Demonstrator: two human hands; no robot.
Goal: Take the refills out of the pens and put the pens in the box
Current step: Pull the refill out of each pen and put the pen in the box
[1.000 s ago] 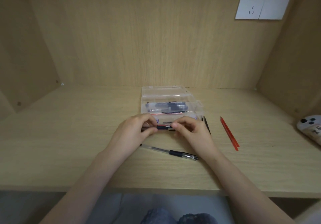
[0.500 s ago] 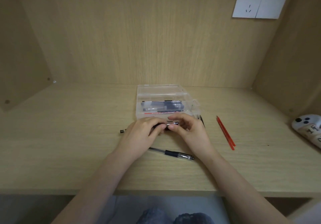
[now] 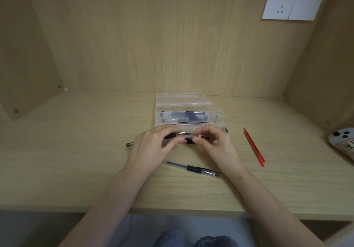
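Pen (image 3: pixel 188 136) crosswise between left hand (image 3: pixel 153 149) and right hand (image 3: pixel 216 147), one end inside each closed grip

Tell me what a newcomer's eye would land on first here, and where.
The left hand and right hand pinch a clear pen mid-desk, just in front of the open clear box that already holds pens. A second pen lies nearer the person, thin red sticks lie right of the box, and a white wall socket stands out top right.
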